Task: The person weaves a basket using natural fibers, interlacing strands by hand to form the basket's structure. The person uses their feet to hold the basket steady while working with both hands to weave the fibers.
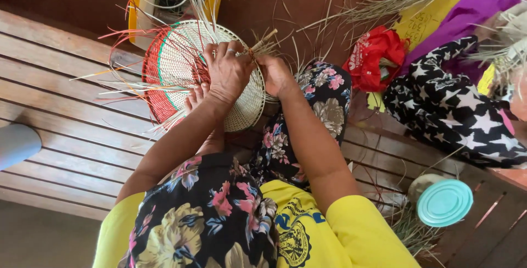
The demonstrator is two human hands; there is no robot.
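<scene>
Hands at the rim of a half-woven basket, seen from the head camera.

Left hand is clamped over the rim of the round cream basket with its red and green band, fingers curled shut on the straw strands. Right hand pinches the same bundle right beside it. The basket is propped against a bare foot, above the slatted wooden bench. A teal lid lies off to the right.
</scene>
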